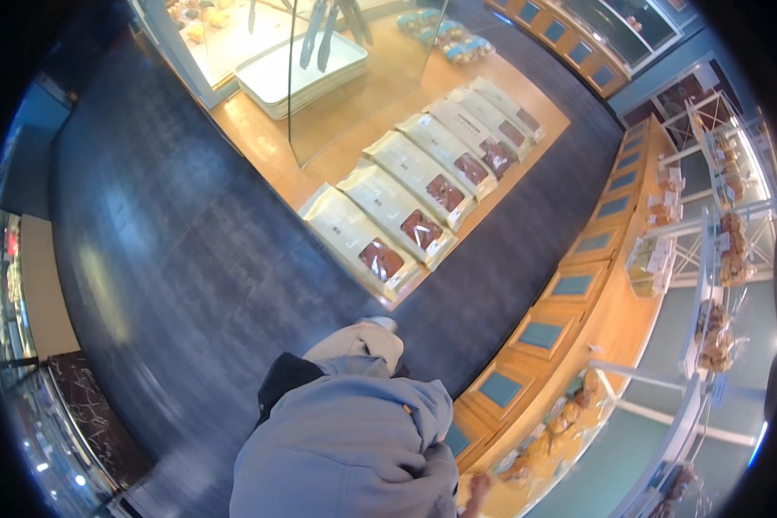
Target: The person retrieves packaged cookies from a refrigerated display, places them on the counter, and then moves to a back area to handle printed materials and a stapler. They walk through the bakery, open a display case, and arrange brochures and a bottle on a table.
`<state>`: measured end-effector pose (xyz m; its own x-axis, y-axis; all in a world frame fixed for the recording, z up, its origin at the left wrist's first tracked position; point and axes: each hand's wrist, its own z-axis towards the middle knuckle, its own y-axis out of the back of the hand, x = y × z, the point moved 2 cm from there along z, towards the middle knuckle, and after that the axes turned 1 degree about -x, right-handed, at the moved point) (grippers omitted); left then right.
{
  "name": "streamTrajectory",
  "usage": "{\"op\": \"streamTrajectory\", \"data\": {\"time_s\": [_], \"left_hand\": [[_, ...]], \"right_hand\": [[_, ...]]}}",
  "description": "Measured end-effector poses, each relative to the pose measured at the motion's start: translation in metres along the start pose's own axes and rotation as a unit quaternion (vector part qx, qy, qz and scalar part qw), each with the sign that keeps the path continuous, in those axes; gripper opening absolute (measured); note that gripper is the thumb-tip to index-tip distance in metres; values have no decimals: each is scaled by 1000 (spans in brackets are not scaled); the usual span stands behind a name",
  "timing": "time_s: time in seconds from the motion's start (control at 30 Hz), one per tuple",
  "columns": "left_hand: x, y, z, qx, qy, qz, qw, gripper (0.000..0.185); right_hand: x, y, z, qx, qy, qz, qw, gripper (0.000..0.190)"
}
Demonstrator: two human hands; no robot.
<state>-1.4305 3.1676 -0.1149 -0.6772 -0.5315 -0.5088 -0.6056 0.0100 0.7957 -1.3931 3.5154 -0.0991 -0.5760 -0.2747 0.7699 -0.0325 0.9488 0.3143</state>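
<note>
My left hand is out of view. Low in the picture, beside my grey sleeve, part of my right hand (476, 490) shows blurred next to the edge of the wooden counter; its fingers are not clear. Closest to it on that counter lie clear-wrapped bread rolls (560, 421). In front of me, a row of several cream-coloured bags (362, 236) with clear windows showing something brown lies along the edge of a low wooden display table (249, 129). A glass panel (356, 103) stands on the table, with tongs (320, 35) hanging near a stack of white trays (301, 68).
Blue-topped packs (447, 35) sit at the table's far end. Along the right runs a panelled wooden counter (589, 243) under raised shelves (693, 349) of wrapped baked goods. Glass display cases (52, 440) stand at the left. Dark floor (188, 259) runs between them.
</note>
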Motion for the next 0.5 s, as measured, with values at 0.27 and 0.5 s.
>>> {"op": "streamTrajectory", "data": {"time_s": [0.27,0.5], "left_hand": [[191,101,74,-124,99,60,986,13],[348,306,100,-76,139,-64,985,23]], "right_hand": [[274,-142,205,119,198,-217,948,16],[379,-116,400,11,139,-197,971,15]]}}
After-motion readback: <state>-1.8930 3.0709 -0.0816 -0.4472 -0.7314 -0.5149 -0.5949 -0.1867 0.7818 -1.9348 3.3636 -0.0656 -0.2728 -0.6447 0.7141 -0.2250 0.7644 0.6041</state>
